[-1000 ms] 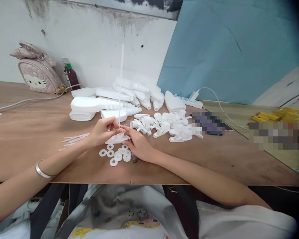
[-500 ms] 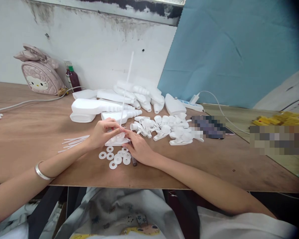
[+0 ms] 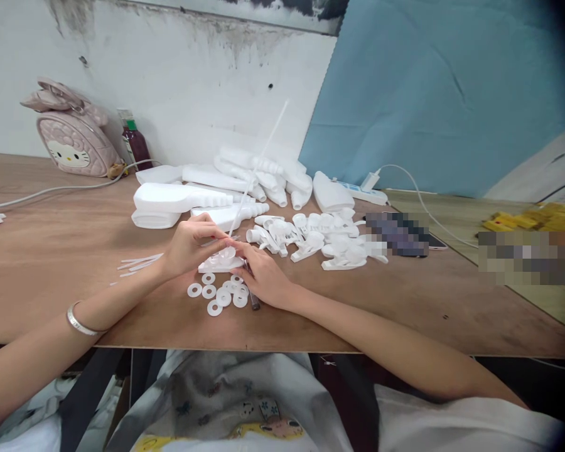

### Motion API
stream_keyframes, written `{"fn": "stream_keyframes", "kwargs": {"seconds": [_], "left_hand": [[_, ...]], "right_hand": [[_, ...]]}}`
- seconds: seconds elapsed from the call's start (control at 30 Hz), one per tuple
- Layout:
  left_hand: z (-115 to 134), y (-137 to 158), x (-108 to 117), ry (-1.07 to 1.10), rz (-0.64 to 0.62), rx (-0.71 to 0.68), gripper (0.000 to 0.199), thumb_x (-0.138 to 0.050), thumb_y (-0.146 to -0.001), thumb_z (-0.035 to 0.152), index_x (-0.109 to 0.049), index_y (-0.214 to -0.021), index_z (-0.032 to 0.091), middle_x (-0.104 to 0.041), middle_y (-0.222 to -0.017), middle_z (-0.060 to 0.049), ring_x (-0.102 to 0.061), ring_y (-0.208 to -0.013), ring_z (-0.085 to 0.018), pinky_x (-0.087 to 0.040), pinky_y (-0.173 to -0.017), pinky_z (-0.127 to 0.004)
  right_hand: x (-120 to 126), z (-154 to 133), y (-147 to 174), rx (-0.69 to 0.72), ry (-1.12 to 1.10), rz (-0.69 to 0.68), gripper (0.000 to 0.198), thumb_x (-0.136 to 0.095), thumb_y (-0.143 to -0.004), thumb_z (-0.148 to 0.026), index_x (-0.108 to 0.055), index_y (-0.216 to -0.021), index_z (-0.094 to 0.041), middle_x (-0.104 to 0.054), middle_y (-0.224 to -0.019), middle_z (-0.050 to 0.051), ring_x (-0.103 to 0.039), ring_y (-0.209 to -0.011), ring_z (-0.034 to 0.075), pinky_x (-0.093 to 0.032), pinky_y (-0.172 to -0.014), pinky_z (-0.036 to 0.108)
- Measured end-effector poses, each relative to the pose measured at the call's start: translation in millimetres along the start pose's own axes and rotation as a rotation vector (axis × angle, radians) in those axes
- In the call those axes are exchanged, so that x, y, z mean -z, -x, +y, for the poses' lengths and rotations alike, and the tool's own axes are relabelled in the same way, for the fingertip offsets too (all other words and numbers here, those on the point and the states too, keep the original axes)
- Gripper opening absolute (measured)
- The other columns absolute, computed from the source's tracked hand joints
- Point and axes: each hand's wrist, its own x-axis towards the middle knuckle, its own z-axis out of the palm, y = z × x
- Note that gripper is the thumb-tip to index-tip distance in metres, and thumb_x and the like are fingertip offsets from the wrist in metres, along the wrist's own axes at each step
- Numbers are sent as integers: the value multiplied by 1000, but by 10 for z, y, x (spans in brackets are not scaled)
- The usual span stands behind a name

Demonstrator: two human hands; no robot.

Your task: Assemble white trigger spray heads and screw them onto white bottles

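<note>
My left hand (image 3: 193, 246) is closed in a pinch at the lower end of a thin white dip tube (image 3: 265, 150), which slants up to the right. My right hand (image 3: 267, 276) meets it there, its fingers curled against a white trigger spray head (image 3: 220, 262) lying on the table under both hands. A thin tool with a dark end (image 3: 255, 302) pokes out below my right palm; its upper part is mostly hidden. Just in front lie several flat white ring washers (image 3: 223, 296). More thin tubes (image 3: 139, 262) rest beside my left forearm.
White plastic bottles (image 3: 179, 198) lie piled toward the wall. Several spray heads (image 3: 311, 242) sit right of my hands. Farther right are a phone (image 3: 437, 242), a power strip (image 3: 365, 193) and yellow pieces (image 3: 532, 218). A pink bag (image 3: 78, 141) and a dark bottle (image 3: 135, 143) stand back left.
The dip tube has tilted from nearly upright to a clear rightward slant, its top moving right. Both hands stay together at its base, and the view has shifted slightly.
</note>
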Motion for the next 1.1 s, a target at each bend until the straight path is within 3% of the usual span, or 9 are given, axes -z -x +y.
{"fn": "stream_keyframes", "kwargs": {"seconds": [0.13, 0.4, 0.5, 0.6, 0.87, 1.1], "left_hand": [[4, 3, 3, -39, 5, -60, 17, -59, -79, 27, -67, -68, 16, -62, -61, -2, -44, -63, -13, -39, -63, -26], [-14, 23, 0, -26, -77, 18, 21, -52, -83, 28, -65, -72, 15, -60, -65, -3, -48, -67, -14, -40, -64, -25], [-1, 31, 2, 0, -103, 17, 18, -57, -80, 32, -62, -80, 14, -60, -78, -5, -51, -74, -14, -41, -69, -26], [5, 31, 3, 26, -106, 57, 28, -63, -74, 36, -58, -93, 15, -57, -93, -6, -52, -76, -14, -42, -71, -26], [-69, 47, -10, 195, -402, 244, 31, -64, -71, 38, -56, -87, 12, -57, -74, 0, -52, -66, -12, -41, -58, -21], [-77, 57, 9, 122, -431, 200, 44, -70, -63, 37, -53, -94, 13, -58, -80, -1, -54, -70, -15, -42, -62, -23]], "right_hand": [[-1, 4, 0, 4, -19, 8, 44, -50, -82, -12, -38, -124, -17, -58, -104, 8, -53, -94, 21, -44, -82, 38], [-11, 25, 16, 13, -38, 25, 46, -51, -82, -14, -37, -126, -19, -58, -104, 7, -53, -95, 20, -44, -83, 37], [2, 22, 29, -13, -73, 86, 45, -49, -84, -17, -36, -126, -21, -57, -104, 7, -53, -98, 20, -44, -84, 37], [27, 2, 42, -36, -102, 162, 43, -46, -86, -19, -34, -127, -23, -56, -107, 7, -53, -101, 19, -44, -84, 36], [82, -52, 53, -67, -115, 208, 32, -42, -89, -26, -38, -120, -21, -60, -105, 8, -57, -96, 20, -45, -81, 37], [102, -78, 61, -77, -137, 247, 26, -42, -89, -29, -42, -114, -21, -59, -105, 7, -58, -92, 18, -46, -77, 33]]}}
